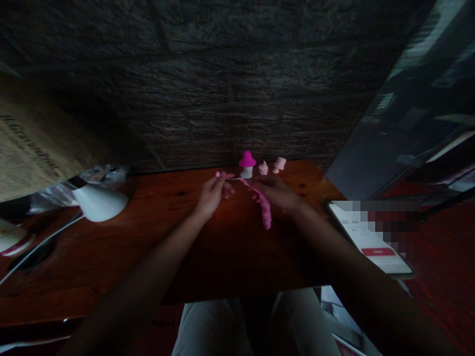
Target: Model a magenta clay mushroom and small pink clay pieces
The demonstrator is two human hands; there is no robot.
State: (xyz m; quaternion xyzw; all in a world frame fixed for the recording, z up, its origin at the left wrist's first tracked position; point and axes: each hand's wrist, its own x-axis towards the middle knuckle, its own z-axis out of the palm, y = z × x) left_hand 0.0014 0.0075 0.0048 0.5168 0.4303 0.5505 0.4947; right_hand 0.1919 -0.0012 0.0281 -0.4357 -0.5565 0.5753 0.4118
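A long, lumpy pink strip (265,210) that looks like modelling clay hangs from my right hand (276,190). The fingers of that hand are closed around its upper part. Its thin end runs left towards a narrow pale strand (233,178) between the two hands. My left hand (212,193) pinches the strand's other side, and a small pink blob (217,174) shows at the fingertips. Just behind the hands stands a small mushroom figure (247,163) with a bright pink cap and whitish stem. Two pale pink pieces, a small figure (263,168) and a tilted one (279,164), stand to its right.
The wooden table (148,237) meets a dark brick wall (193,99). At left are a lamp with a printed shade (29,143) and white base (100,201), its cord, and crumpled plastic (104,173). A phone (371,242) lies at the right edge.
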